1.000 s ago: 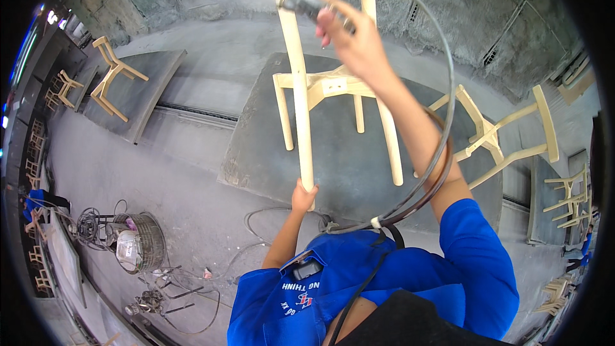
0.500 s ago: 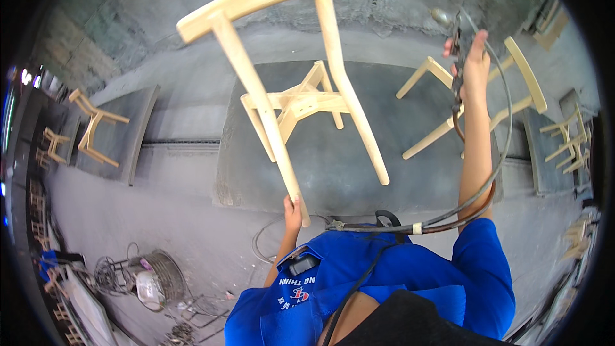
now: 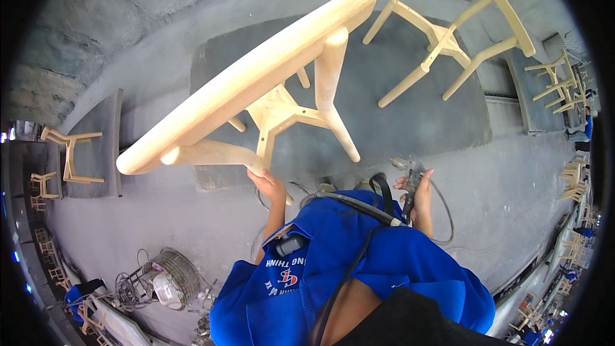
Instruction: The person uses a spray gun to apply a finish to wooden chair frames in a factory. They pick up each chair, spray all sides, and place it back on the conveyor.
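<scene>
A pale wooden chair frame (image 3: 246, 80) without a seat is tilted in front of me, its broad curved backrest raised toward me and slanting up to the right. My left hand (image 3: 269, 187) is closed round one of its legs, close to my body. The crossed supports (image 3: 280, 114) under it are visible beyond the backrest. Beside my right hip, my right hand (image 3: 421, 202) grips a grey spray gun (image 3: 410, 182), nozzle end pointing away from me. A hose (image 3: 451, 218) loops down beside it.
A dark flat board (image 3: 371, 131) lies beneath the chair; a second chair frame (image 3: 442, 38) rests at its right. Other frames stand on boards at left (image 3: 70, 154) and right (image 3: 557, 80). A wire-caged drum (image 3: 182, 275) with coiled hose sits at lower left. Co-workers are at the edges.
The chair frame has tipped and turned, bringing its backrest lower and to the left. My right hand has come down from the upper right to my side with the spray gun.
</scene>
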A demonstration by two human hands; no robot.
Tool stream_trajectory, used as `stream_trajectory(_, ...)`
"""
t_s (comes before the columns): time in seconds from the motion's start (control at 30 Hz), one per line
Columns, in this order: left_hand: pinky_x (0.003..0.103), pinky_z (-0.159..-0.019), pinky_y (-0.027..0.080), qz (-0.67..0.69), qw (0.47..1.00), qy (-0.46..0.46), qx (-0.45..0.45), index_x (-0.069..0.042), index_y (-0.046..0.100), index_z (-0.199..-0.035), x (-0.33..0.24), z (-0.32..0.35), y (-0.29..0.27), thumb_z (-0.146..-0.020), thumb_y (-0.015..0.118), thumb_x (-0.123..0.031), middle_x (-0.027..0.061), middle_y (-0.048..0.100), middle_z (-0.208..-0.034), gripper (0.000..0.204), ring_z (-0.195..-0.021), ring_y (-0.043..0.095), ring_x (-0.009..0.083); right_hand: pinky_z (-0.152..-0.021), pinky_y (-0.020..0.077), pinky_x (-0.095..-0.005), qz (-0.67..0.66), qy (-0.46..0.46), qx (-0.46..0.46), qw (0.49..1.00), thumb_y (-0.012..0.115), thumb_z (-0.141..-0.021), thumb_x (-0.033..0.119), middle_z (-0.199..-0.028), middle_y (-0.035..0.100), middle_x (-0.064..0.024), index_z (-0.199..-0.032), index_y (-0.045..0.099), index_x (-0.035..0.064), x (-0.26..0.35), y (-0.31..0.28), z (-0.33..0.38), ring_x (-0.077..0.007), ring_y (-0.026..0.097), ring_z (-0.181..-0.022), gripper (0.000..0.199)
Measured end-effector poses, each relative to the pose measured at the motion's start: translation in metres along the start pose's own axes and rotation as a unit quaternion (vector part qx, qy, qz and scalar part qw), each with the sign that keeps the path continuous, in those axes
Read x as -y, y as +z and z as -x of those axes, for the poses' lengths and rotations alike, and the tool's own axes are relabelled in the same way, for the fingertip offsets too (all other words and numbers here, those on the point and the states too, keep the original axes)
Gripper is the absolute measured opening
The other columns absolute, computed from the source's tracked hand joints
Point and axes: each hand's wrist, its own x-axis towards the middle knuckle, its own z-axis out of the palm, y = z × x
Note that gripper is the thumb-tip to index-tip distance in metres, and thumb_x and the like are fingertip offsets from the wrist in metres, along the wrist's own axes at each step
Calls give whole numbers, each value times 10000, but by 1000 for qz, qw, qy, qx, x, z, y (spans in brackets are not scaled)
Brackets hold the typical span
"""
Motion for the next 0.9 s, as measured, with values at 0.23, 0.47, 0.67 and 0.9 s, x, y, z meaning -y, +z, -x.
stream_trajectory(0.23,479,-1046,395,25,1000,13,12,70,304,-1472,9,-11,-8,-1068,405,-431,311,465,-1372,652,-1232,504,462,-477,499,-274,54,-103,69,991,213,-1000,731,-893,710,-146,-1053,632,-32,32,7,-16,-211,710,-777,871)
stream_trajectory(0.47,498,-1072,369,16,993,62,102,82,271,-1481,23,47,-21,-1059,457,-335,340,441,-1387,622,-1258,480,485,-467,497,-269,59,-102,78,990,210,-993,741,-903,708,-152,-1087,632,-42,13,-2,12,-209,712,-788,895)
stream_trajectory(0.67,503,-1137,314,-17,992,58,114,147,209,-1495,35,84,-11,-1045,476,-377,396,325,-1489,740,-1383,366,502,-478,501,-272,13,-62,74,995,228,-1025,686,-929,710,-165,-1113,627,-68,-37,-46,69,-214,711,-811,857)
stream_trajectory(0.9,472,-986,470,-128,984,83,97,81,365,-1466,20,-55,4,-1075,454,-360,302,571,-1325,596,-1177,598,420,-434,465,-235,-23,-105,57,993,248,-925,817,-894,678,-135,-1394,497,-8,-34,-70,144,-196,687,-773,982)
